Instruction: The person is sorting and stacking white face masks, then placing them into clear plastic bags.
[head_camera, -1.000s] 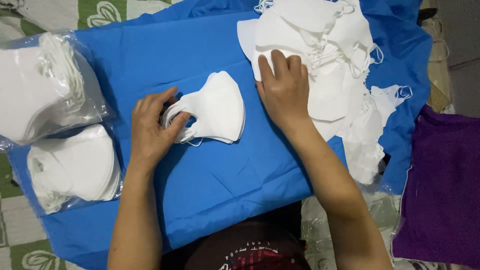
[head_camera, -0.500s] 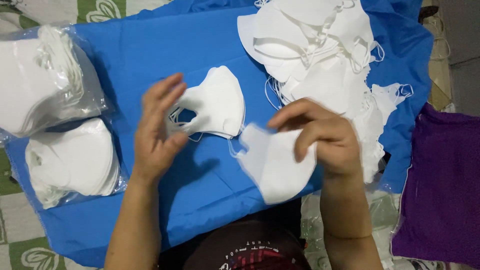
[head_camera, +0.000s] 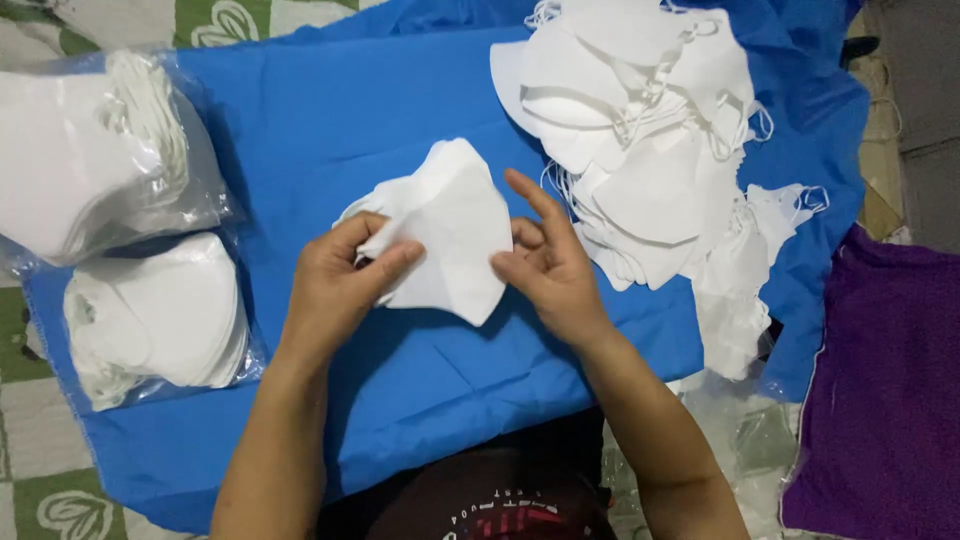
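A bright blue cloth (head_camera: 330, 130) spreads wide across the scene, evenly lit from above. Peeking out at the left edge, a green-and-white patterned floor covering (head_camera: 40, 500). Over on the right, a purple cloth (head_camera: 885, 400), with grey flooring (head_camera: 925, 90) just beyond it.

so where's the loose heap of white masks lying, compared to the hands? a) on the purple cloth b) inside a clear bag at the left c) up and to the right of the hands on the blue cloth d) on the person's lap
c: the loose heap of masks lies unbagged on the blue cloth, above and right of the left hand and right hand, which hold a single mask.
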